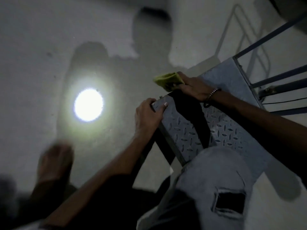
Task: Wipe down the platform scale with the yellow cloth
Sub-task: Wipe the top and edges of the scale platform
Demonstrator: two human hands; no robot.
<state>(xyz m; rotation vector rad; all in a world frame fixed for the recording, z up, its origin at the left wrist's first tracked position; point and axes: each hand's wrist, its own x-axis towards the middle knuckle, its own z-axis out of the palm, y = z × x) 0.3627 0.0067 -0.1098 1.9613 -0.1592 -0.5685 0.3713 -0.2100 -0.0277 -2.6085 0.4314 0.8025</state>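
The scale (221, 123), a grey checker-plate platform, lies on the pale floor (49, 39) at the right of the view, its long axis running from the person's knee (214, 176) near the bottom right up and away toward the blue rail frame (272, 80) at its far end. The left hand (148, 116) is closed over the platform's near-left corner, fingers wrapped round the edge and thumb on top, in what looks like a steadying grip. The right hand (196, 89) is closed on the cloth (167, 80), a folded yellow wad pinched between thumb and fingers; most of the cloth sticks out to the left of the hand, past the platform's left edge and over the floor rather than on the plate. Whether any of the cloth touches the metal cannot be told, as the frame is dim and blurred. So the surface to be wiped lies mainly to the right of and nearer than the cloth, along the plate's length toward the knee, and farther on toward the rail. The right hand is the one placed to do the wiping; a likely next stroke would draw the cloth back across the plate. A dark shadow band (191, 117) crosses the platform under the right forearm, and a bright spot of light (88, 105) glares on the floor to the left.
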